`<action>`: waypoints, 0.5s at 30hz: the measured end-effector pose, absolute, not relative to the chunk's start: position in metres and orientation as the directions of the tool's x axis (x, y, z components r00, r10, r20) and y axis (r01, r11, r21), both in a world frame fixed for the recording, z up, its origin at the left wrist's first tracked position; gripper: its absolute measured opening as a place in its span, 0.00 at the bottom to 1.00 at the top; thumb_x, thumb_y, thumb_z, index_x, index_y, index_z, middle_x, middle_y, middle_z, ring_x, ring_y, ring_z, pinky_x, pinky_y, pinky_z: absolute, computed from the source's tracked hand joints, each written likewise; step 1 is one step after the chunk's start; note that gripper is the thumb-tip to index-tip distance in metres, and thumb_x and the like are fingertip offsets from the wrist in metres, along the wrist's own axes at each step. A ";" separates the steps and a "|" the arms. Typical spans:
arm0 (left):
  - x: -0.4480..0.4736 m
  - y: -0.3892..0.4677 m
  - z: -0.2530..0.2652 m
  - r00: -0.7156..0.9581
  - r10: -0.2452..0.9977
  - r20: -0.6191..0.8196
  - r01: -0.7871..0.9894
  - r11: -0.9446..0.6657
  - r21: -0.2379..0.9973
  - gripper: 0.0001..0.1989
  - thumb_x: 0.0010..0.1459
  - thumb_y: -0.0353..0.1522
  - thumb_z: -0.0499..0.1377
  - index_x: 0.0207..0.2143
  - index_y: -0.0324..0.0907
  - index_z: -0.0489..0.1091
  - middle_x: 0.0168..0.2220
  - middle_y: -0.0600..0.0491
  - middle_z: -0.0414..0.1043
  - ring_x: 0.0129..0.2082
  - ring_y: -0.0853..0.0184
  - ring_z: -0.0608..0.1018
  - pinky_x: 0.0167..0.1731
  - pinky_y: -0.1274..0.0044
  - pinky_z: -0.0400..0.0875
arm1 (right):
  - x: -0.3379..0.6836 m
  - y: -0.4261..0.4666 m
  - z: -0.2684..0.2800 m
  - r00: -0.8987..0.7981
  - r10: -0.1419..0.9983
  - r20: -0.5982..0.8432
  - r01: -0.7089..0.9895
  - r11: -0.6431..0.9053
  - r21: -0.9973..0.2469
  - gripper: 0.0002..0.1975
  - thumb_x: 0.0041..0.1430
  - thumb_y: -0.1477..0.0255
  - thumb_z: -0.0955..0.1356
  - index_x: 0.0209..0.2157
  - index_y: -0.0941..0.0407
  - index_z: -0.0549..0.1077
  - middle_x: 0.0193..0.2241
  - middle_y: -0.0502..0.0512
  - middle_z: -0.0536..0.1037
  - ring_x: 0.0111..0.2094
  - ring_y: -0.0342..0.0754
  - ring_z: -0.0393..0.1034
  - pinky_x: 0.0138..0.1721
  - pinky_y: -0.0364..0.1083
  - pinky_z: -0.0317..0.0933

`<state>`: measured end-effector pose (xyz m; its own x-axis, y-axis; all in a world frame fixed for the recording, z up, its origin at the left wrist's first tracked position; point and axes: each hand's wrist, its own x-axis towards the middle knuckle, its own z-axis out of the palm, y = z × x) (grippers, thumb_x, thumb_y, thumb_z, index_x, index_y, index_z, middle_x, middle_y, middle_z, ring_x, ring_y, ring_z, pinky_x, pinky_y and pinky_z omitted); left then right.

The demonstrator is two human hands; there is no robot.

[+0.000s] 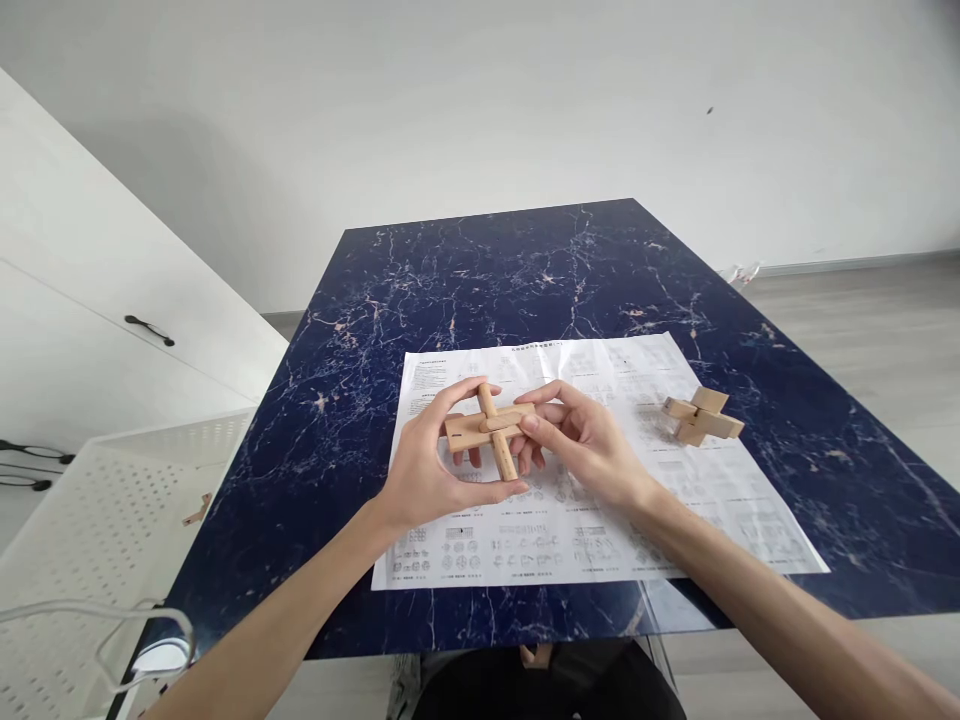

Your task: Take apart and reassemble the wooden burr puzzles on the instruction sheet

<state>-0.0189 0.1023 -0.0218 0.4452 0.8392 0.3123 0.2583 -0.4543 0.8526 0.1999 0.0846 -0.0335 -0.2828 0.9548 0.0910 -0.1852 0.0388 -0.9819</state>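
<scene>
Your left hand (424,462) clasps the wooden cross (466,431) by its rod (504,458); your right hand (592,445) pinches the right end. Beneath your grip lies a printed sheet (712,520), with a block assembly (701,417) rightward.

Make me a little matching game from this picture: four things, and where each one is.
Things:
1. rod-and-plank assembly
2. cross-shaped wooden block
3. printed sheet
4. black handle

Places:
A. flat on the blue table
B. on the white cabinet
C. between left hand and right hand
D. at the sheet's right edge

Pairs: 1-C, 2-D, 3-A, 4-B
</scene>
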 end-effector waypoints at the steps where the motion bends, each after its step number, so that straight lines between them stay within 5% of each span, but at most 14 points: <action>1: -0.019 0.102 -0.022 0.445 0.839 0.313 0.258 -0.455 0.852 0.49 0.45 0.42 0.81 0.65 0.50 0.63 0.60 0.42 0.78 0.31 0.63 0.85 0.26 0.73 0.80 | 0.200 0.084 -0.033 -0.279 0.956 0.090 -0.176 0.042 -0.984 0.18 0.70 0.55 0.72 0.47 0.54 0.70 0.30 0.52 0.84 0.27 0.47 0.79 0.30 0.48 0.70; 8: -0.020 0.100 -0.025 0.451 0.800 0.396 0.266 -0.544 0.795 0.47 0.44 0.44 0.81 0.64 0.49 0.65 0.58 0.43 0.79 0.37 0.57 0.87 0.36 0.67 0.84 | 0.197 0.083 -0.036 -0.276 0.958 0.081 -0.146 0.041 -0.988 0.20 0.69 0.52 0.72 0.46 0.54 0.70 0.28 0.51 0.82 0.25 0.47 0.77 0.29 0.48 0.69; 15: -0.019 0.099 -0.026 0.430 0.788 0.440 0.313 -0.587 0.746 0.47 0.43 0.47 0.81 0.62 0.50 0.66 0.53 0.46 0.80 0.27 0.68 0.77 0.23 0.74 0.75 | 0.199 0.082 -0.034 -0.292 0.955 0.050 -0.180 -0.004 -0.984 0.20 0.69 0.51 0.72 0.46 0.53 0.70 0.26 0.49 0.80 0.25 0.48 0.77 0.30 0.49 0.68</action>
